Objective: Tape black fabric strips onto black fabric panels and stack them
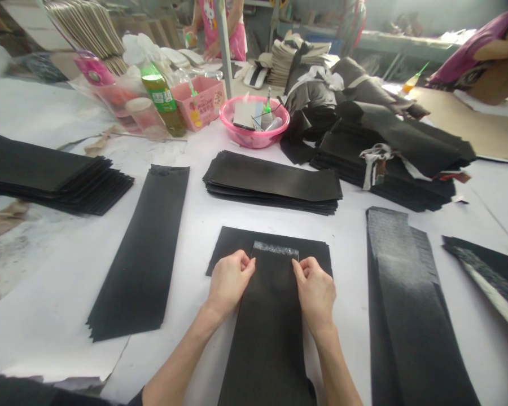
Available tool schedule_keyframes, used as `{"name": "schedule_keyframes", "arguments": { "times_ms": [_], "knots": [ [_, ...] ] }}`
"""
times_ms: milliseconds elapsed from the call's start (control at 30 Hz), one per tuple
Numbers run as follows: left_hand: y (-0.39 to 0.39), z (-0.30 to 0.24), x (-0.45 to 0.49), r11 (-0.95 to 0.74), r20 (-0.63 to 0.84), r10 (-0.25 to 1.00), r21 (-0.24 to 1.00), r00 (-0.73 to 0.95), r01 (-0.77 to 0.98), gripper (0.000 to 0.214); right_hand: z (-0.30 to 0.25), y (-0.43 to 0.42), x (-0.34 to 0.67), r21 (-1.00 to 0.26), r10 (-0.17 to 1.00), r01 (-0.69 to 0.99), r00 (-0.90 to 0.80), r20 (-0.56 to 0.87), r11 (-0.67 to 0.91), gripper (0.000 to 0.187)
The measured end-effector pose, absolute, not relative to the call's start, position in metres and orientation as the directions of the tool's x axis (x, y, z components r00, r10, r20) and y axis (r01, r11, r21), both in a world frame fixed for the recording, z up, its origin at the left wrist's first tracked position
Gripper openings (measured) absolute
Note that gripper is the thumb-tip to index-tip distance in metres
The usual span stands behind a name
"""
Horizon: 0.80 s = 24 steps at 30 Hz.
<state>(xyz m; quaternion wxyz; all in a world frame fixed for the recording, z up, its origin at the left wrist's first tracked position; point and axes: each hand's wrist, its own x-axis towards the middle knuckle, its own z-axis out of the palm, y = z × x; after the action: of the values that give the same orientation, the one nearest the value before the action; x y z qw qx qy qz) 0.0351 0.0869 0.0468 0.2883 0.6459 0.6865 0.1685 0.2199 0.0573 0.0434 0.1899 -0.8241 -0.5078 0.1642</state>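
A long black strip [271,327] of sheet material lies lengthwise in front of me, a whitish, glue-like band along its far end. My left hand [232,279] pinches its left edge near that end. On the opposite edge, my right hand [315,286] pinches it between thumb and fingers. Under the strip's far end, a wider black piece [315,248] lies crosswise on the white table. Just beyond it is a stack of black strips [275,177]. Another pile of black strips [146,254] lies left of my left hand.
Fanned strips with whitish ends [406,293] lie at right, a thicker black stack [38,169] at far left. Behind stand a pink basin [254,132], a green-labelled bottle [163,101], a pink box [201,104] and heaped black material [389,146]. Other people work farther back.
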Motion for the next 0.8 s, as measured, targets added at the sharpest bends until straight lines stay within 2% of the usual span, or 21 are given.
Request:
{"name": "schedule_keyframes", "arguments": {
  "times_ms": [800],
  "knots": [
    [0.0869, 0.0445, 0.0354, 0.091, -0.160, 0.987, 0.562, 0.001, 0.822, 0.028, 0.0477, 0.0593, 0.2192, -0.407, 0.892, 0.800, 0.439, -0.103, -0.441, 0.026]
  ]
}}
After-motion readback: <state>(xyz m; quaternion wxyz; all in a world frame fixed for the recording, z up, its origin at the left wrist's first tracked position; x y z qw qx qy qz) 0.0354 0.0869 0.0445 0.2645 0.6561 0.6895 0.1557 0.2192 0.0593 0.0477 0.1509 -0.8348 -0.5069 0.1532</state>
